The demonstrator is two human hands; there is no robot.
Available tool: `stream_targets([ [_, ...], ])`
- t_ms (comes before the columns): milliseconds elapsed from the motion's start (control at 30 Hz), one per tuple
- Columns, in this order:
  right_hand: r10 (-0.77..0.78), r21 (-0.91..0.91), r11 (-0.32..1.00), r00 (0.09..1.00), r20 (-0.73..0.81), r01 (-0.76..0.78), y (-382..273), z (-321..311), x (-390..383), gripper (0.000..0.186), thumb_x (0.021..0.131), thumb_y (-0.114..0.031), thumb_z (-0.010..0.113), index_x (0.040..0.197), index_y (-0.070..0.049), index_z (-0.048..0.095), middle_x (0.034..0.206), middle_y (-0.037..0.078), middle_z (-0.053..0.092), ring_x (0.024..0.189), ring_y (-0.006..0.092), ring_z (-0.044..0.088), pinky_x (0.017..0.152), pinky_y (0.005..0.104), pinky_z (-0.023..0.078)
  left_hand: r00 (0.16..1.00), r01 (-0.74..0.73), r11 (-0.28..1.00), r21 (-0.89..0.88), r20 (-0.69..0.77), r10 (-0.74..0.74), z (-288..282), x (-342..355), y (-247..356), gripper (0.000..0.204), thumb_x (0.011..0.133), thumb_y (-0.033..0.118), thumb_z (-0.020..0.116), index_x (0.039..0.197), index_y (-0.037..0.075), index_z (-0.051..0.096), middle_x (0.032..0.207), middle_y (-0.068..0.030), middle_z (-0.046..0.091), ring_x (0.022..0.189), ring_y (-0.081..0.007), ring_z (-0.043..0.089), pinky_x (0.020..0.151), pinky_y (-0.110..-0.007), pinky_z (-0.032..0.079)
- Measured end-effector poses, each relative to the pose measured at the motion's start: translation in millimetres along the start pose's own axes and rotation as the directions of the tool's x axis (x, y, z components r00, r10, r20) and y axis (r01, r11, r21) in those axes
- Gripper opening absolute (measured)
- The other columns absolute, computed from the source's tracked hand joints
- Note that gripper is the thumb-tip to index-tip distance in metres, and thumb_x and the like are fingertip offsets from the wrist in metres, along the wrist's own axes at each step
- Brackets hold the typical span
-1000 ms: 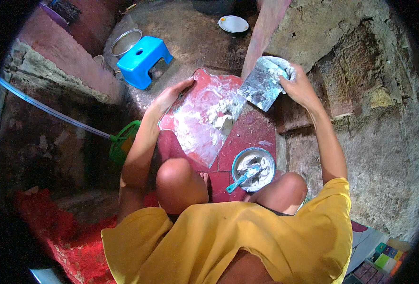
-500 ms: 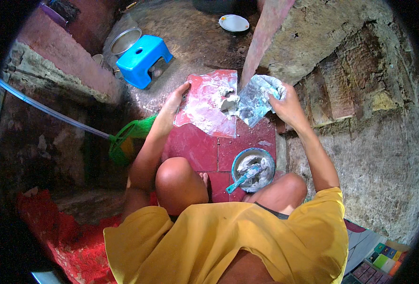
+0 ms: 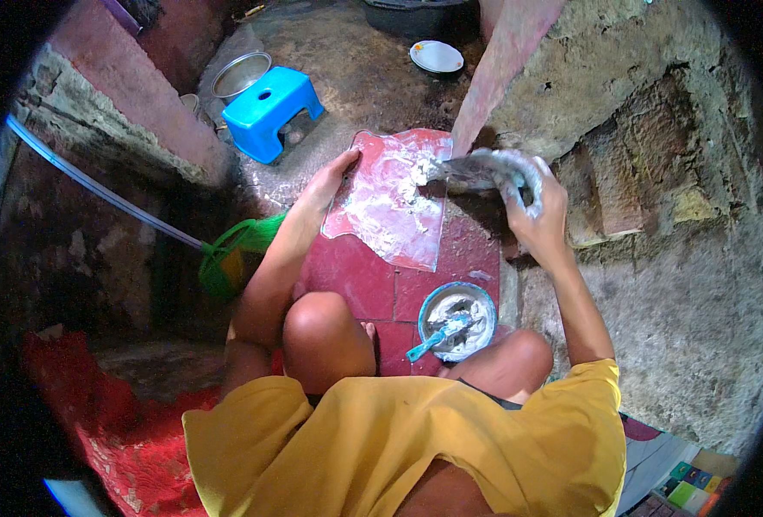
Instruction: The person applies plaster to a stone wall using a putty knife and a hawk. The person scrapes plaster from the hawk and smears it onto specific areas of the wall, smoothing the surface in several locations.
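Observation:
My left hand (image 3: pixel 330 183) grips the left edge of a reddish flat sheet (image 3: pixel 373 228) with an uneven, broken-looking lower edge. White paste (image 3: pixel 422 172) is smeared over it, thickest near its right side. Pinched in my right hand (image 3: pixel 538 211) is a smaller greyish flat piece (image 3: pixel 475 172), tilted so it shows nearly edge-on. Its tip meets the lump of paste at the sheet's right edge. White residue coats my right fingers. Below, by my right knee, a bowl (image 3: pixel 422 320) of white paste stands on the red tiles, a blue-handled tool (image 3: pixel 426 345) resting in it.
A blue plastic stool (image 3: pixel 271 108) stands beyond my left hand, beside a metal basin (image 3: pixel 241 72). A white plate (image 3: pixel 437 57) lies farther back. To the left are a green basket (image 3: pixel 226 258) and a pale pipe (image 3: pixel 106 185). A rough wall (image 3: pixel 649 310) closes the right side.
My right hand has turned the grey piece from broad-side to nearly edge-on, its tip now at the paste. The reddish sheet stays in my left hand, slightly shifted. The view has moved a little.

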State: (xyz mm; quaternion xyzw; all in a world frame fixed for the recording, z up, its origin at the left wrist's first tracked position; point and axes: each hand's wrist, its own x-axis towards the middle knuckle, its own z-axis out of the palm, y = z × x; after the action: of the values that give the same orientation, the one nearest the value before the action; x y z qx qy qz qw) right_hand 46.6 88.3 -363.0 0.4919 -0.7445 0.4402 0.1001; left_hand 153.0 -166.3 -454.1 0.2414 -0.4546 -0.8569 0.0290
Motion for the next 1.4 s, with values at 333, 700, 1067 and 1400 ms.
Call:
stream_targets([
  [333,-0.422,-0.144,0.826,0.766,0.484,0.546,-26.9,4.0,-12.6,0.048,0.049,-0.009,0.065,0.096,-0.015,0.057,0.103,0.001,0.053,0.081,0.0228,0.051,0.067,0.0329,0.046,0.995,0.101,0.991,-0.083,0.028,-0.098,-8.1,18.2,-9.1,0.030,0.082,0.025,0.043,0.096,-0.001,0.052,0.086,-0.0117,0.058,0.069,-0.0188,0.058,0.065,-0.029,0.049],
  [700,-0.267,-0.019,0.947,0.819,0.507,0.321,-24.4,-11.4,4.2,0.038,0.060,-0.007,0.058,0.098,-0.013,0.055,0.090,0.005,0.057,0.079,0.0244,0.052,0.066,0.0328,0.046,0.998,0.023,0.999,0.034,-0.054,-0.021,3.9,-1.2,-0.5,0.028,0.081,0.027,0.047,0.092,0.003,0.055,0.082,-0.0069,0.059,0.066,-0.0142,0.056,0.060,-0.026,0.047],
  [1067,-0.106,0.056,0.994,0.946,0.306,0.093,7.6,-4.0,9.7,0.033,0.063,0.000,0.052,0.096,0.000,0.052,0.084,0.017,0.057,0.076,0.0298,0.056,0.070,0.0327,0.043,0.998,0.041,0.985,0.168,-0.046,-0.034,7.4,2.1,6.2,0.026,0.085,0.024,0.040,0.093,0.005,0.056,0.085,-0.0025,0.058,0.071,-0.0099,0.054,0.064,-0.023,0.045],
  [1400,0.039,0.002,0.999,0.923,0.382,-0.043,-7.2,7.9,-10.0,0.034,0.064,-0.002,0.055,0.098,-0.007,0.051,0.086,0.015,0.056,0.076,0.0303,0.054,0.066,0.0329,0.043,0.997,0.018,0.993,0.117,-0.083,-0.008,-9.8,7.1,-10.6,0.027,0.083,0.026,0.042,0.090,0.004,0.056,0.079,-0.0031,0.058,0.068,-0.0110,0.055,0.062,-0.023,0.045],
])
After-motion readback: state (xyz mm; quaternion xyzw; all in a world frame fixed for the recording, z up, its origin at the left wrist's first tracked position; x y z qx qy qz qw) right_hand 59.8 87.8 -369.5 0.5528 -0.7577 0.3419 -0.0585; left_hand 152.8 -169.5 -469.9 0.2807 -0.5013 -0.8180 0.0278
